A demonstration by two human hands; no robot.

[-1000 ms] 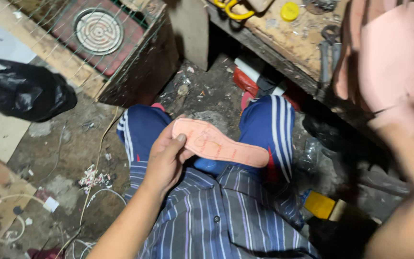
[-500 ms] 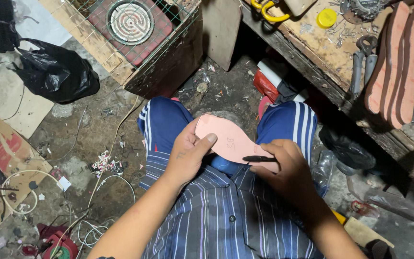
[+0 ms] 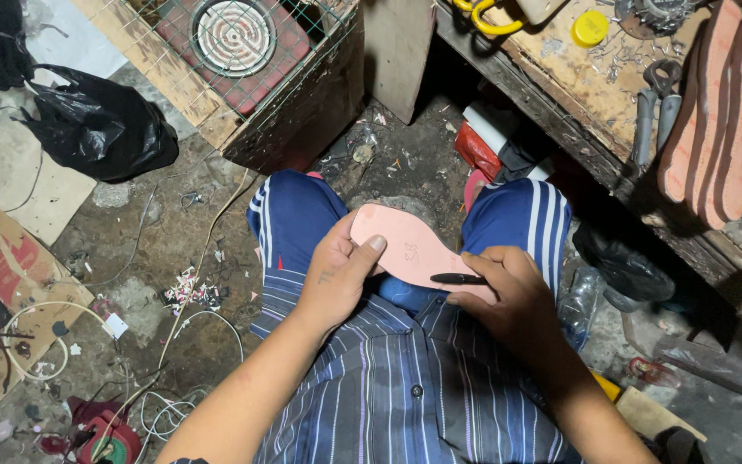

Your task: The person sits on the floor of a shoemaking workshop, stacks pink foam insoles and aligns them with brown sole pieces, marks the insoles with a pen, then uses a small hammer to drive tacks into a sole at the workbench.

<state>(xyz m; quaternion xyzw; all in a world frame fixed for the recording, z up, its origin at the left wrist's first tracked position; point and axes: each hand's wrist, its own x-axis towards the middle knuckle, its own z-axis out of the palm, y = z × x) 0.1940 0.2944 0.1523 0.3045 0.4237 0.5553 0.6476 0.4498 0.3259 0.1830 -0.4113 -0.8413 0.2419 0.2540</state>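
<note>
A pink shoe insole [image 3: 405,245] lies across my lap, over blue striped trousers. My left hand [image 3: 341,275] grips its near edge, thumb on top. At the heel end, my right hand [image 3: 508,296] holds a thin black pen [image 3: 459,279] whose tip rests on the insole. A small handwritten mark shows near the middle of the insole.
A stack of pink insoles [image 3: 719,112] stands on edge on the wooden bench [image 3: 560,77] at the right, beside pliers [image 3: 653,107] and a yellow cap [image 3: 590,28]. A wire-caged heater coil [image 3: 234,34] sits ahead. A black plastic bag [image 3: 100,129], cardboard and cables litter the floor at left.
My right hand came down from the bench side to the insole's heel end with the pen. The left hand has kept its grip, and the view has shifted slightly.
</note>
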